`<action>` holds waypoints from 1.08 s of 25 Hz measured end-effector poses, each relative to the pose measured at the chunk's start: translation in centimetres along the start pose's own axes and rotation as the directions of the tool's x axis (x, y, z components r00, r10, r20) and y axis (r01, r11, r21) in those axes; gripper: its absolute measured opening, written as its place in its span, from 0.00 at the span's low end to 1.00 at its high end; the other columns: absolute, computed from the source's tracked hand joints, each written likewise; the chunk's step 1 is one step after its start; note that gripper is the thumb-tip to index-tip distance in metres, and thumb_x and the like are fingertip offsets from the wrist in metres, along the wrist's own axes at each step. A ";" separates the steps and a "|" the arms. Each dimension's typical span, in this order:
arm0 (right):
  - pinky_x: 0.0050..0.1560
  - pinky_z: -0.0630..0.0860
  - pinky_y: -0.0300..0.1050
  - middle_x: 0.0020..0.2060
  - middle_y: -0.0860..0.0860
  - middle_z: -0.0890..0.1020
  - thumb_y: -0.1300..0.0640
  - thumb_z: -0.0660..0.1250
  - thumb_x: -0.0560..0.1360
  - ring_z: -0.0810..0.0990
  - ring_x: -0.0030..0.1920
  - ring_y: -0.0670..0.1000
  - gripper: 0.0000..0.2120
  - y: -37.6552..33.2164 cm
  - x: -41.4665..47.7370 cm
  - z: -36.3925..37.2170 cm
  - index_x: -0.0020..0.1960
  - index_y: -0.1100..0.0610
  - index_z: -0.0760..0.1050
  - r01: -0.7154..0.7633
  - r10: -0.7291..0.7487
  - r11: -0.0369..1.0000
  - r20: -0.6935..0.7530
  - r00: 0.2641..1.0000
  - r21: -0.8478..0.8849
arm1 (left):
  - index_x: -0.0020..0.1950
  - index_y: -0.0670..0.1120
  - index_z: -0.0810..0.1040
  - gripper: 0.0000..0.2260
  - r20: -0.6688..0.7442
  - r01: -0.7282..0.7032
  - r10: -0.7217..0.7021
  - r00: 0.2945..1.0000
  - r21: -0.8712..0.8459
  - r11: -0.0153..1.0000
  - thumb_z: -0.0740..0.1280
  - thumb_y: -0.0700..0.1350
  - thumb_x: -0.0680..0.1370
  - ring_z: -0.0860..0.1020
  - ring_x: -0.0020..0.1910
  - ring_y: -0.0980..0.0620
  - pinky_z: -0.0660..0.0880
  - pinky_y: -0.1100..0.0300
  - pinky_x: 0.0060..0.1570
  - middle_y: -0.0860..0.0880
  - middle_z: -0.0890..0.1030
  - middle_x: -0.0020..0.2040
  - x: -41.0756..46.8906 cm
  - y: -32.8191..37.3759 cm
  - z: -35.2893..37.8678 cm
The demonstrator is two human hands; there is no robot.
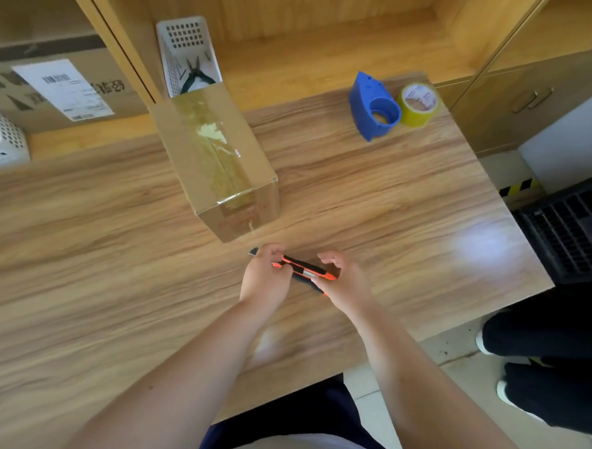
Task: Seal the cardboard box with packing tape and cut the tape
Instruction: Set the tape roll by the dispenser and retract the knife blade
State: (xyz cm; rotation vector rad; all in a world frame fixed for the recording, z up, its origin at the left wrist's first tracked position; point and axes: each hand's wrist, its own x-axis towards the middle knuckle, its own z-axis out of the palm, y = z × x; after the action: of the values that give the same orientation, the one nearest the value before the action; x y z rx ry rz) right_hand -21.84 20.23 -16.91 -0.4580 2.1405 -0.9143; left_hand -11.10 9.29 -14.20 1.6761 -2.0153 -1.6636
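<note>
A long cardboard box [189, 143] lies on the wooden table [80, 247], with shiny tape running along its top seam and over its near end. Just in front of the box, my left hand [264, 281] and my right hand [344, 285] both grip an orange and black utility knife [302, 267], one hand at each end. A dark tip shows beyond my left fingers. At the far right of the table a yellow packing tape roll [419, 105] lies beside a blue tape dispenser [371, 106].
A white perforated basket [181, 39] with black pliers stands behind the box. A large labelled carton [55, 88] and another white basket [4, 137] are at the far left. A black crate [572, 228] and another person's legs [554, 368] are off the table's right edge.
</note>
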 end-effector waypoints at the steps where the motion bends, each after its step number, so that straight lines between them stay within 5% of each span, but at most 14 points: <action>1: 0.52 0.75 0.39 0.54 0.46 0.79 0.62 0.73 0.70 0.75 0.58 0.50 0.22 0.2 0.0 0.6 0.62 0.53 0.76 0.003 -0.003 0.998 0.000 1.000 -0.058 | 0.59 0.50 0.78 0.14 -0.011 0.047 -0.047 0.999 -0.040 0.998 0.63 0.40 0.75 0.78 0.41 0.52 0.71 0.61 0.34 0.51 0.81 0.51 0.1 -0.5 -0.1; 5: 0.61 0.69 0.47 0.57 0.49 0.77 0.53 0.75 0.68 0.69 0.61 0.55 0.25 0.5 0.4 2.6 0.64 0.49 0.75 0.090 -0.103 0.899 -0.007 0.995 -0.428 | 0.55 0.45 0.82 0.11 0.069 0.307 -0.300 0.951 -0.288 0.907 0.65 0.38 0.74 0.77 0.36 0.49 0.80 0.52 0.44 0.46 0.79 0.42 0.5 -2.1 0.0; 7: 0.61 0.68 0.48 0.60 0.48 0.75 0.52 0.74 0.68 0.68 0.62 0.56 0.25 0.6 0.4 3.3 0.64 0.47 0.74 0.102 -0.122 0.857 -0.008 0.992 -0.505 | 0.58 0.41 0.80 0.14 0.172 0.426 -0.393 0.903 -0.470 0.773 0.63 0.33 0.74 0.78 0.42 0.45 0.81 0.47 0.53 0.43 0.79 0.44 0.4 -2.5 0.6; 10: 0.60 0.68 0.49 0.60 0.50 0.75 0.56 0.72 0.70 0.68 0.61 0.57 0.22 1.0 0.5 3.6 0.63 0.49 0.75 0.108 -0.137 0.850 -0.019 0.990 -0.515 | 0.59 0.38 0.78 0.17 0.248 0.465 -0.406 0.880 -0.625 0.627 0.58 0.27 0.75 0.80 0.44 0.42 0.80 0.48 0.50 0.40 0.81 0.45 0.3 -2.3 1.6; 14: 0.60 0.70 0.48 0.55 0.51 0.76 0.58 0.71 0.70 0.71 0.58 0.55 0.18 1.8 0.1 3.0 0.59 0.51 0.77 0.120 -0.133 0.942 -0.018 0.991 -0.314 | 0.59 0.38 0.76 0.09 0.311 0.480 -0.376 0.873 -0.687 0.545 0.59 0.34 0.82 0.83 0.46 0.43 0.81 0.49 0.45 0.39 0.83 0.49 0.6 -1.9 2.0; 18: 0.48 0.74 0.40 0.46 0.48 0.80 0.58 0.74 0.68 0.79 0.48 0.48 0.13 1.6 -1.6 1.3 0.51 0.50 0.77 0.124 -0.123 0.992 -0.017 0.992 0.020 | 0.56 0.38 0.78 0.07 0.310 0.418 -0.282 0.908 -0.622 0.662 0.64 0.40 0.81 0.84 0.52 0.40 0.81 0.43 0.53 0.37 0.84 0.54 0.5 -1.3 2.0; 20: 0.40 0.76 0.46 0.40 0.51 0.82 0.50 0.73 0.72 0.81 0.37 0.49 0.11 0.5 -2.1 -0.1 0.50 0.52 0.77 0.022 -0.033 0.974 0.047 0.998 0.225 | 0.56 0.39 0.79 0.08 0.339 0.378 -0.206 0.918 -0.591 0.712 0.66 0.40 0.80 0.84 0.52 0.40 0.81 0.43 0.54 0.38 0.85 0.53 0.1 -0.5 1.8; 24: 0.32 0.76 0.47 0.35 0.63 0.82 0.37 0.62 0.76 0.80 0.30 0.59 0.27 -1.8 -2.6 -2.9 0.52 0.62 0.80 -0.297 0.152 0.874 0.364 0.919 0.385 | 0.58 0.40 0.81 0.09 0.432 0.294 -0.045 0.901 -0.530 0.796 0.68 0.40 0.79 0.84 0.48 0.40 0.82 0.50 0.44 0.39 0.84 0.50 -0.9 1.8 1.5; 27: 0.28 0.73 0.46 0.27 0.63 0.77 0.34 0.61 0.74 0.74 0.24 0.58 0.32 -2.5 -2.8 -3.3 0.52 0.65 0.78 -0.323 0.141 0.830 0.390 0.910 0.455 | 0.57 0.42 0.82 0.09 0.428 0.281 -0.018 0.904 -0.562 0.778 0.69 0.40 0.78 0.85 0.50 0.42 0.82 0.47 0.50 0.42 0.85 0.48 -1.5 3.5 1.4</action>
State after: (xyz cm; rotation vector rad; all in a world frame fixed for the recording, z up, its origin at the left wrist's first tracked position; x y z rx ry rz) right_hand -22.47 21.66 -12.16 -0.0648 1.5129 -1.1176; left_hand -13.71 10.82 -11.44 1.3508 -1.1949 -2.5341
